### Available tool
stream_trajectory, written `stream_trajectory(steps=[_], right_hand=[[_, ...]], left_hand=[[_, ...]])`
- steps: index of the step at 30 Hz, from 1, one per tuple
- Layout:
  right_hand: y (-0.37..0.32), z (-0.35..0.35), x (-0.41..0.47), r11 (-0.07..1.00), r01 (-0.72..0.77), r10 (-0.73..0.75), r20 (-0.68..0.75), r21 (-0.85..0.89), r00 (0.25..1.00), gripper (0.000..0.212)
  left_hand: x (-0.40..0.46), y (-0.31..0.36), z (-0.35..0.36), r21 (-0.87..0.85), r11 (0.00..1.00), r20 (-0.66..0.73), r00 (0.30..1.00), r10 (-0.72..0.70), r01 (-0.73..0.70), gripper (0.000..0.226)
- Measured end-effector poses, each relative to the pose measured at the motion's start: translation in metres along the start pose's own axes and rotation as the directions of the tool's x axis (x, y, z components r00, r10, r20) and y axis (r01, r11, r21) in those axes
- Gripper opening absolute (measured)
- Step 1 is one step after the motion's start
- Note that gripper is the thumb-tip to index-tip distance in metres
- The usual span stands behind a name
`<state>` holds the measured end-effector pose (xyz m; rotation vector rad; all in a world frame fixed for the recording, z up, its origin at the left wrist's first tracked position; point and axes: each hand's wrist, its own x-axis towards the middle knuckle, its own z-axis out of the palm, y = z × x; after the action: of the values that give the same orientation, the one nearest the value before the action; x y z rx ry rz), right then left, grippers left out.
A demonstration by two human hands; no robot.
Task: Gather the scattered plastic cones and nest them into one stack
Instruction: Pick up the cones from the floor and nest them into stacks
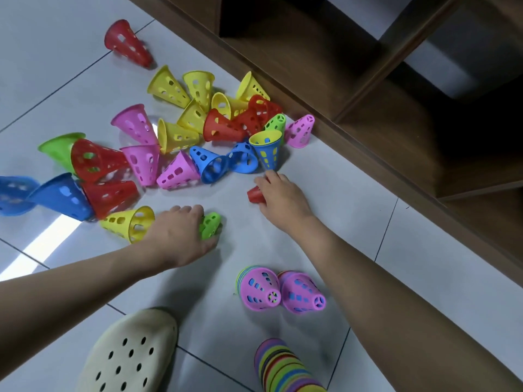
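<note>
— While the person is crouching over the pale tiled floor [353,222], what are the two hands doing?

— The left hand [181,236] is lying over a small green perforated plastic cone [210,223] on its side, fingers curling round it, thumb underneath. Just beside its wrist a yellow perforated plastic cone [130,223] is lying with its mouth facing the hand.

— And the other?

— The right hand [283,196] is gripping a red plastic cone [254,194]; only the narrow end is poking out past the curled fingers, so I cannot tell how much of it is in the palm.

— Where are the rest sitting?

— The scattered heap of red, yellow, pink, blue and green plastic cones [181,137] is spreading across the floor beyond both hands, most tipped over and touching one another. One lone red perforated cone [127,43] is lying well apart at the far side. A blue cone with a yellow one nested inside [267,149] is standing mouth-up just beyond the right hand's fingertips, near the dark wooden shelf unit [368,114].

— Any stacks?

— Two short pink-topped nested stacks [280,290] are lying side by side, touching, between the forearms. A longer multicoloured nested stack [283,366] is showing at the bottom edge, near a cream perforated foam clog [127,355].
</note>
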<state>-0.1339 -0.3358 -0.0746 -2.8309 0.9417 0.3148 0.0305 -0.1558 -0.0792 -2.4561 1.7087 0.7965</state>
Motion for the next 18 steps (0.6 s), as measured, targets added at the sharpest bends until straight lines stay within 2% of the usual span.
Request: stream_trajectory(steps=[2,4,6,9,14,18], right_hand=[[0.009,0.004,-0.014,0.998,-0.055,0.055,0.007,0.014,0.998,0.045],[0.019,0.005,-0.034,0.976,-0.145,0.154,-0.045,0.160,0.987,0.043],[0.031,-0.002,-0.058,0.908,-0.203,0.270,-0.143,0.366,0.952,0.037],[0.042,-0.029,-0.099,0.851,-0.183,0.344,-0.259,0.493,0.903,0.035],[0.032,-0.078,-0.179,0.668,-0.339,0.509,-0.074,0.663,0.858,0.034],[0.012,-0.093,-0.227,0.556,-0.309,0.546,-0.059,0.772,0.836,0.029]], left_hand=[[-0.001,-0.001,0.003,-0.072,0.997,-0.006,1.000,0.012,-0.012,0.075],[-0.005,0.004,0.002,-0.227,0.974,-0.028,0.999,0.015,-0.021,0.081],[-0.013,0.014,-0.004,-0.430,0.900,-0.082,0.996,0.037,-0.069,0.072],[-0.032,0.036,-0.016,-0.591,0.773,-0.209,0.969,0.131,-0.232,0.052],[-0.065,0.071,-0.035,-0.630,0.627,-0.354,0.888,0.293,-0.458,0.047],[-0.080,0.092,-0.038,-0.564,0.578,-0.387,0.807,0.446,-0.590,0.042]])
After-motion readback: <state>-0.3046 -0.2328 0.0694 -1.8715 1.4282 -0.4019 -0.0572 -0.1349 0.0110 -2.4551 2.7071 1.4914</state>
